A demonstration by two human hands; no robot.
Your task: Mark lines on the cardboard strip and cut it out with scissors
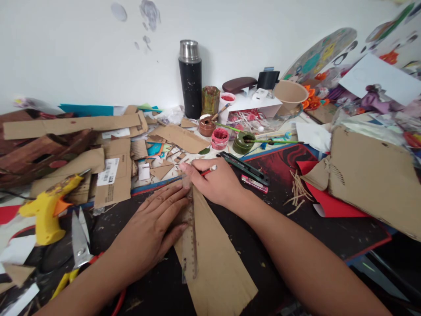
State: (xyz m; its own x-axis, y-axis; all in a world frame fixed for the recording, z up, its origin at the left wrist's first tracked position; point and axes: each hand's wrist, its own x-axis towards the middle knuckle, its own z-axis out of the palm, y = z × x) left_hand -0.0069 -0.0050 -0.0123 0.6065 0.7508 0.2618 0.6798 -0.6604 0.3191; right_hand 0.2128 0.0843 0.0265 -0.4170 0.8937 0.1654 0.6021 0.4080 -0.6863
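Note:
A tapering piece of brown cardboard [217,254] lies on the dark mat in front of me. Along it runs a clear plastic ruler [189,259], its far end between my hands. My left hand [161,219] lies flat with outstretched fingers, pressing on the ruler's left side and the cardboard. My right hand [217,180] is closed around a red pencil [209,170] at the far end of the ruler; the pencil's tip is hidden by the hand. Just beyond my right hand rest a dark green box cutter [245,168] and a small pink case [254,184].
Scissors [80,245] and a yellow glue gun [49,215] lie at the left. Cardboard scraps [116,175] pile up behind. Open paint pots [220,138] and a black flask [190,83] stand at the back. A large cardboard sheet [371,175] sits at the right.

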